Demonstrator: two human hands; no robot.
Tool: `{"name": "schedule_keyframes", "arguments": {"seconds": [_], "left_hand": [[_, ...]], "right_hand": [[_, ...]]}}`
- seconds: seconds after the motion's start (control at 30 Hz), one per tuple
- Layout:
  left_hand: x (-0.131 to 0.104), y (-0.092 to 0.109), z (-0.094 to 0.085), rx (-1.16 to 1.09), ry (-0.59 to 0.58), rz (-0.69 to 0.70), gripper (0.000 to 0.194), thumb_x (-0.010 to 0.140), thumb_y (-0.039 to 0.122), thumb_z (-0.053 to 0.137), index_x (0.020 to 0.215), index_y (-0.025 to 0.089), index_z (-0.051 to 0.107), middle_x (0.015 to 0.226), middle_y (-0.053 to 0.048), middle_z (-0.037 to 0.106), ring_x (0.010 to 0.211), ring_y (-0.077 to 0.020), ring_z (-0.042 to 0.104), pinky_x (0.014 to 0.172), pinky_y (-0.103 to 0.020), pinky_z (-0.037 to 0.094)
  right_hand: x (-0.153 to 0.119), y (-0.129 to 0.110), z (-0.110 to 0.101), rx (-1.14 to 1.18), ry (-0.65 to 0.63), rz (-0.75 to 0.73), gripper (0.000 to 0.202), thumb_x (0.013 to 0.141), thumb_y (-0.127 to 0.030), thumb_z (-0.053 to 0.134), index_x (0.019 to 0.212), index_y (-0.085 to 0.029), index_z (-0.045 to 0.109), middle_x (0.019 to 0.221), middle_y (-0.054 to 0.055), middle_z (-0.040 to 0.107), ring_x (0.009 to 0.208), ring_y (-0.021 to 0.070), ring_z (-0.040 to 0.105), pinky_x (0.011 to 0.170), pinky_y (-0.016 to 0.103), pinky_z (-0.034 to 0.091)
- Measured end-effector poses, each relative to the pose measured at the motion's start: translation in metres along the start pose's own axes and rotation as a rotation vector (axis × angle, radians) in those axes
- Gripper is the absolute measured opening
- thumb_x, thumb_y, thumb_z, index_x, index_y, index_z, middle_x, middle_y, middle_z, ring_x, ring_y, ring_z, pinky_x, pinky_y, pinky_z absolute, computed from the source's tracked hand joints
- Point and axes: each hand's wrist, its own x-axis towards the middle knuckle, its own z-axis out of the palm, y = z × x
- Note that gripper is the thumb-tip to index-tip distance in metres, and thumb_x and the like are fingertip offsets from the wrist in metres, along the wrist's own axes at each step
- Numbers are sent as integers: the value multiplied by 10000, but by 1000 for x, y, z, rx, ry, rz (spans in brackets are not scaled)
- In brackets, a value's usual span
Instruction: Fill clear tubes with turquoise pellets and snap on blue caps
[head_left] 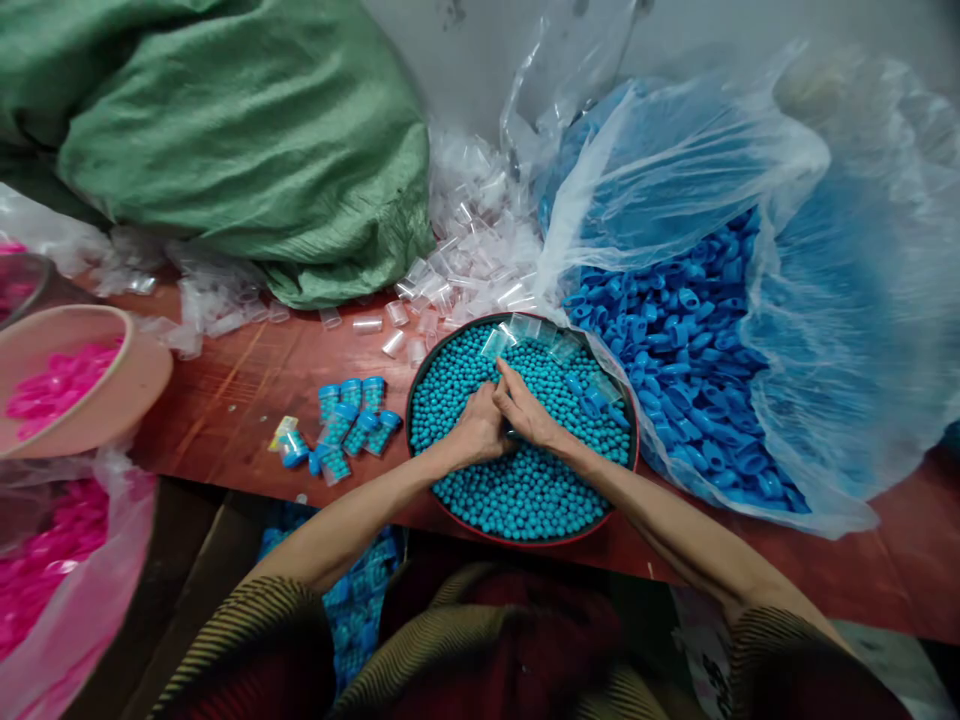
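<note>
Above a round basin (411, 440) of small blue balls (517, 500), my two hands meet. My left hand (480, 425) is closed, its fingers curled and pressed against the other hand. My right hand (529, 408) overlaps it, the index finger pointing forward and the other fingers bent inward. A glint of something shiny shows beneath the hands; most of it is hidden. Clear plastic tubes (493, 344) lie on the balls at the far rim, and blue caps (594, 402) lie at the right. Left of the basin stand several filled, blue-capped tubes (351, 392).
A plastic bag (817, 400) spills blue caps on the right. Loose clear tubes (480, 250) pile up behind the basin, beside a green sack (247, 150). Pink pieces fill a pale bowl (146, 370) at left. Filled tubes (356, 610) sit below the red tabletop (225, 400).
</note>
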Motion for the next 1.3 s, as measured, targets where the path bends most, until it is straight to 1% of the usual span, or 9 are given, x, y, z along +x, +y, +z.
{"name": "schedule_keyframes", "arguments": {"seconds": [0.17,0.33,0.43,0.6,0.73,0.87,1.0,1.17,1.3], "left_hand": [[-26,0,-16,153,132,-46,762,679,202,582,1368,99,274,1171,-151,492,1110,-288,480,970,-453,422],[-32,-31,-52,303,47,-173,748,649,160,573,1348,99,314,1173,-151,509,1129,-299,491,974,-457,422],[-22,-47,-59,330,-52,-135,773,620,131,568,1348,106,307,1207,-145,507,1168,-295,479,997,-438,415],[-12,-44,-56,328,-143,-121,739,626,141,586,1317,66,336,1231,-181,497,1180,-310,472,1000,-421,410],[-12,-30,-55,323,-214,-188,703,622,172,616,1269,42,374,1196,-208,500,1151,-342,477,960,-443,425],[-7,-20,-53,298,-235,-269,687,602,173,633,1241,80,398,1191,-187,498,1135,-341,485,943,-436,429],[-2,-13,-42,206,-237,-309,719,582,205,665,1237,92,391,1179,-168,508,1104,-320,510,936,-410,432],[-4,-5,-25,151,-112,-334,725,596,175,647,1256,100,359,1204,-174,491,1141,-320,481,952,-417,411],[-6,-1,-12,70,-13,-363,721,596,155,641,1259,120,357,1201,-160,490,1124,-308,490,962,-425,401]], "right_hand": [[-31,-9,-8,-223,93,-106,466,940,-424,314,1285,-154,474,1300,158,515,1261,227,428,1068,454,330],[-70,-25,8,-633,-366,-547,329,874,-349,502,1141,-176,587,1231,142,554,1294,311,364,1065,601,235],[-60,-24,20,-749,-448,-587,277,881,-322,491,1101,-193,600,1251,124,536,1308,329,338,1037,637,245],[-26,-6,7,-832,-333,-469,248,882,-318,499,1057,-197,626,1188,135,564,1275,336,367,1035,649,219],[-20,18,-11,-765,20,-195,405,916,-357,418,1237,-145,545,1283,192,509,1265,345,375,1016,591,294],[-10,45,-24,-674,299,0,383,925,-310,357,1153,-112,592,1192,194,568,1147,308,485,970,481,388],[11,53,-31,-554,319,20,308,907,-289,393,1010,-154,650,1059,134,633,1059,247,543,973,385,400],[28,44,-27,-111,418,143,220,828,-332,512,838,-174,664,954,100,667,983,234,575,952,357,394],[38,38,-12,47,435,225,383,815,-501,480,664,-185,637,732,46,659,821,223,605,832,348,441]]}}
